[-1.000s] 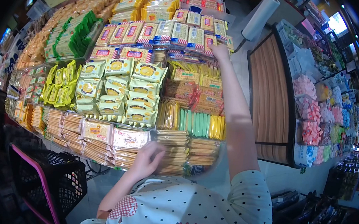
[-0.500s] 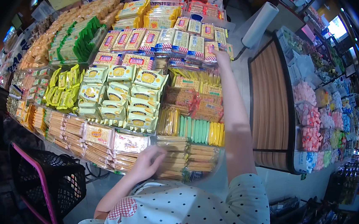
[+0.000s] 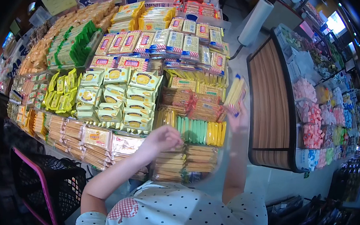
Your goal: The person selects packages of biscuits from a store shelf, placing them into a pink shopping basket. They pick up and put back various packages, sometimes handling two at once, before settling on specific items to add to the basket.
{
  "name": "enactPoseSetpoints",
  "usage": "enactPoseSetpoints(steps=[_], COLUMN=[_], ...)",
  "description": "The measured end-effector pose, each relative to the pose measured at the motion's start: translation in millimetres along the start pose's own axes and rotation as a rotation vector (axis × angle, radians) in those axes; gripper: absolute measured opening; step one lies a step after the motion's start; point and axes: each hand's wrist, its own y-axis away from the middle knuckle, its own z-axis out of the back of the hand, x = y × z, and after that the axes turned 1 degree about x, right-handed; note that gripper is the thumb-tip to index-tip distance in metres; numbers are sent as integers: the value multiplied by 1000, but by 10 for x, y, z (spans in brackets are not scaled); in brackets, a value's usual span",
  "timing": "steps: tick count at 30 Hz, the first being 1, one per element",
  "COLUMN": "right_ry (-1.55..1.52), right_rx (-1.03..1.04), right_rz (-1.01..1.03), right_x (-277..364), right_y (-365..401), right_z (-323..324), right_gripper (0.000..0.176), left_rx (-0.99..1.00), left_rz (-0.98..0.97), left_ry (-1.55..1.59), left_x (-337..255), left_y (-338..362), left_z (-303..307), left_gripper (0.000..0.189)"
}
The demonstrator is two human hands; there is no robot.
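My right hand point(image 3: 239, 120) is closed around the lower end of a cracker packet point(image 3: 234, 95) with a red-and-white striped edge and a blue end. The packet stands tilted just off the right edge of the display. My left hand point(image 3: 160, 142) hovers over the front rows with its fingers curled in, and nothing shows in it. Below it are stick-shaped biscuits point(image 3: 169, 161) in clear wrap. Striped cracker packets point(image 3: 185, 45) like the held one fill the rows farther back. Pale green round-biscuit packs point(image 3: 141, 99) lie left of my left hand.
At lower left stands a black basket point(image 3: 68, 188) with a pink handle point(image 3: 41, 177). A roll of plastic bags point(image 3: 257, 21) rises at the back right. Across the aisle is a wood-sided stand point(image 3: 269, 107) with pink wrapped sweets point(image 3: 312, 129).
My right hand has come back from the far cracker rows toward me, now with a cracker packet in it. My left hand has moved up and slightly right over the front rows.
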Motion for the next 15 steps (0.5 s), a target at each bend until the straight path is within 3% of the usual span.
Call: enactPoseSetpoints(steps=[2, 4, 5, 6, 8, 9, 10, 11, 12, 13, 14, 15], right_ry=[731, 402, -316, -325, -88, -12, 464, 942, 931, 419, -95, -107], right_rx=[-2, -175, -299, -302, -288, -288, -302, -309, -321, -363, -382, -387], right_rz=[196, 3, -196, -186, -106, -77, -74, -75, -73, -17, 43, 53], right_x=[-209, -241, -194, -190, -189, -175, -96, -62, -99, -157, -203, -164], right_y=[484, 854, 984, 1117, 1346, 1439, 1510, 1569, 1634, 1665, 1648, 1597], right_z=[387, 589, 579, 641, 740, 778, 783, 813, 877, 944, 981, 926], right_gripper=[41, 44, 45, 45, 48, 49, 49, 49, 49, 48, 47, 47], left_rx=[37, -26, -38, -50, -110, -183, -254, -246, -323, -397, -387, -438], left_rz=[104, 122, 124, 124, 54, -72, -206, -208, -442, -694, -704, -667], left_ry=[184, 100, 25, -51, -343, -652, -959, -970, -1254, -1530, -1542, -1549], left_x=[-118, -160, -144, -120, -102, 38, 135, 99, 70, 18, -1, -7], left_y=[-338, -766, -1007, -1257, -1746, -2075, -2353, -2490, -2606, -2732, -2891, -3063], left_z=[-83, -200, -257, -314, -467, -471, -493, -583, -667, -738, -760, -756], left_gripper=[16, 24, 26, 28, 32, 36, 40, 40, 42, 43, 43, 47])
